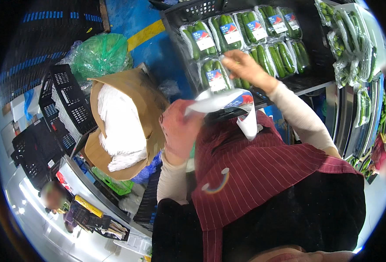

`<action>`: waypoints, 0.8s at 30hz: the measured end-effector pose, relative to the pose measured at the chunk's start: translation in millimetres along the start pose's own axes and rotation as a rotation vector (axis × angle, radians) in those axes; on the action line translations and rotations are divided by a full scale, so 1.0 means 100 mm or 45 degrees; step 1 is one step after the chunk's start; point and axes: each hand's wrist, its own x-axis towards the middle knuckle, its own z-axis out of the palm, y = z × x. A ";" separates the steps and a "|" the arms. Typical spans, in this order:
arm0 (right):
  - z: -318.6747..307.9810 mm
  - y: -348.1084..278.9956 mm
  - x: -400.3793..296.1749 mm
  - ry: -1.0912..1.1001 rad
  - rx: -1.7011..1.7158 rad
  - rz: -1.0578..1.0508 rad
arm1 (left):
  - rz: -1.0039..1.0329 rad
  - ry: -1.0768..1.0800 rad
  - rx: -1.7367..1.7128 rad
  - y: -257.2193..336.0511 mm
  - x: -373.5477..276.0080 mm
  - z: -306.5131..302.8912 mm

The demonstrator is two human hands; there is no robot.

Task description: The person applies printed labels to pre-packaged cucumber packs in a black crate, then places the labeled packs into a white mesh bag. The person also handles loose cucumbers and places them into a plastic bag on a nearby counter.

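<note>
My left hand (181, 126) is closed on a strip of printed labels (212, 102), which curls out to the right over the apron. Above the packs, my right hand (247, 68) hangs with its fingers apart; I cannot tell whether a label is on its fingertips. Wrapped packs of cucumbers (227, 29) lie in two rows in a black plastic crate (194, 11). The back-row packs bear blue and red labels, as does the front pack at the left (215, 77). Other front packs show no label, and my right hand partly hides some.
More wrapped cucumbers (353, 39) are piled at the right. An open brown paper sack (150, 101) with white foam netting (119, 121) stands at the left, near a green plastic bag (98, 54) and black crates (70, 98). Other people are at the far left and far right.
</note>
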 end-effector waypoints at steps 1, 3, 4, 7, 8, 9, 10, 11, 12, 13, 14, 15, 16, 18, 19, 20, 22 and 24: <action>-0.17 -0.23 -0.19 -0.174 0.536 0.048 | -0.004 0.016 0.015 0.02 0.07 0.03; -0.35 -0.53 -0.56 -0.256 0.710 -0.225 | 0.024 0.061 -0.083 0.03 0.17 0.12; -0.38 -0.72 -0.76 -0.171 0.504 -0.267 | 0.157 0.104 -0.012 -0.02 0.22 0.18; -0.37 -1.02 -1.13 0.184 -0.128 -0.440 | 0.478 0.165 0.098 0.09 0.47 0.35; -0.38 -1.07 -1.19 0.269 -0.193 -0.332 | 0.613 0.132 0.159 0.29 0.57 0.36; -0.39 -1.12 -1.23 0.395 -0.308 -0.372 | 0.751 0.114 0.224 0.50 0.66 0.36; -0.44 -1.08 -1.26 0.488 -0.318 -0.395 | 0.865 0.071 0.218 0.68 0.75 0.40; -0.49 -1.01 -1.28 0.584 -0.327 -0.417 | 1.031 0.030 0.255 0.87 0.82 0.41; -0.57 -0.97 -1.33 0.685 -0.389 -0.450 | 1.237 0.106 0.289 1.02 0.91 0.46; -0.67 -0.95 -1.42 0.786 -0.454 -0.406 | 1.440 0.181 0.316 1.16 0.98 0.52; -0.79 -0.92 -1.51 0.898 -0.536 -0.428 | 1.458 0.177 0.381 1.33 1.00 0.53; -0.93 -0.88 -1.64 1.024 -0.627 -0.433 | 1.484 0.163 0.429 1.48 1.03 0.56; -1.05 -0.83 -1.81 1.048 -0.647 -0.328 | 1.537 0.221 0.394 1.56 1.08 0.63; -1.31 -0.60 -2.19 1.017 -0.774 -0.178 | 1.661 0.278 0.274 1.71 1.16 0.75; -1.38 -0.47 -2.36 0.955 -0.851 -0.247 | 1.693 0.291 0.210 1.76 1.17 0.78; -1.42 -0.23 -2.56 0.943 -0.764 -0.149 | 1.688 0.241 0.193 1.82 1.17 0.84; -1.44 0.24 -3.07 0.836 -0.626 0.026 | 1.680 0.110 0.238 1.88 1.09 0.91; -1.44 0.42 -3.72 0.636 -0.493 0.532 | 1.647 -0.016 0.278 1.86 1.04 0.98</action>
